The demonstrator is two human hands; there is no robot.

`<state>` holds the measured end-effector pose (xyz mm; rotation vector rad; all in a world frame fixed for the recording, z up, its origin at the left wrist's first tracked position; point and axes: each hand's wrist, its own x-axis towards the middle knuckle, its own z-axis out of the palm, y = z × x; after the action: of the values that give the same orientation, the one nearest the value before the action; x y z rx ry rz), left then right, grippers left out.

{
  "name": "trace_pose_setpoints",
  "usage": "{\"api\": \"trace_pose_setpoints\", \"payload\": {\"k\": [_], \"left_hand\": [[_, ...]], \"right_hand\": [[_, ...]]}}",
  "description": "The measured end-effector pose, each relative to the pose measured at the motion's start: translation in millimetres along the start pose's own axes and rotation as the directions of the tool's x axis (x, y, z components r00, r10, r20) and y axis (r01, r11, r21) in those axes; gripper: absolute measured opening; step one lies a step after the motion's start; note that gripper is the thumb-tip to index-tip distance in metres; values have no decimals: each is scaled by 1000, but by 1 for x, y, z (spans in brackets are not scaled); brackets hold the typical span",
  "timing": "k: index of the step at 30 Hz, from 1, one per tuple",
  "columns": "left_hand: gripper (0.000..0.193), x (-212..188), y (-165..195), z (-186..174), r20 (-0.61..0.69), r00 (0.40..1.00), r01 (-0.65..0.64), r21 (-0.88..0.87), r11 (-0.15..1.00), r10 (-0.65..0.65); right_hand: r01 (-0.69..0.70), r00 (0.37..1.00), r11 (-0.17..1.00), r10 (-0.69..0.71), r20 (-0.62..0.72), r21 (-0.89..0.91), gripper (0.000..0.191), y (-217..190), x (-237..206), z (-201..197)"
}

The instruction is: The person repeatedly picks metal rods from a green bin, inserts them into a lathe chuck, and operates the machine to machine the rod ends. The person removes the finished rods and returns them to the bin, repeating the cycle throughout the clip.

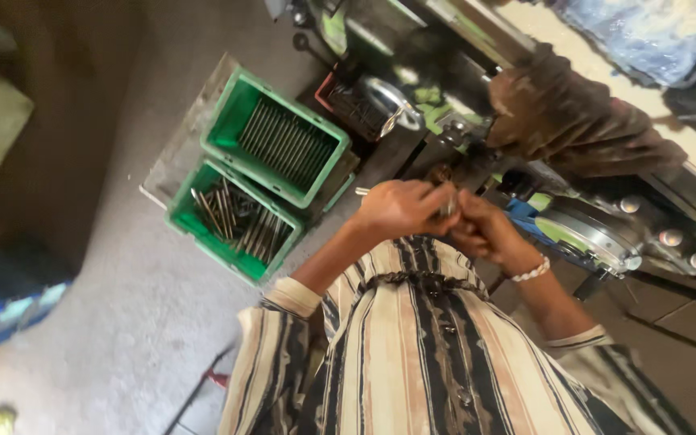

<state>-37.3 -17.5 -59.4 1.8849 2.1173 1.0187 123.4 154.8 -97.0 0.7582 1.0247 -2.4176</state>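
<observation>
Above the striped shirt front, the left hand (400,208) and right hand (477,229) meet, both grips clenched around a short metal rod (448,206) whose dull grey end shows between the fingers; a second tip pokes out left of the left hand. The right wrist wears a white beaded bracelet (532,271). Left of the hands, two green plastic crates (227,133) sit on the rough concrete floor (122,306): one holds thin steel rods in a neat row, the other a loose jumble. Behind stands a greasy green machine (598,234) with round polished metal parts.
</observation>
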Motion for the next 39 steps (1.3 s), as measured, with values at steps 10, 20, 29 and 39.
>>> {"api": "trace_pose_setpoints", "payload": {"k": [10,20,29,39], "left_hand": [[45,38,2,-28,338,746,-635,101,766,574],[19,22,-20,18,140,602,334,-938,89,-786],[23,5,-31,64,477,588,350,-878,-326,-653],[31,74,-3,63,631,553,674,-723,-153,-544]], "right_hand": [[-415,886,910,399,235,22,32,23,-1,-17],[355,322,158,-946,-38,-921,20,-38,5,35],[249,427,-194,-857,288,-949,18,-59,0,49],[108,507,-179,-836,209,-978,22,-77,-39,-7]]}}
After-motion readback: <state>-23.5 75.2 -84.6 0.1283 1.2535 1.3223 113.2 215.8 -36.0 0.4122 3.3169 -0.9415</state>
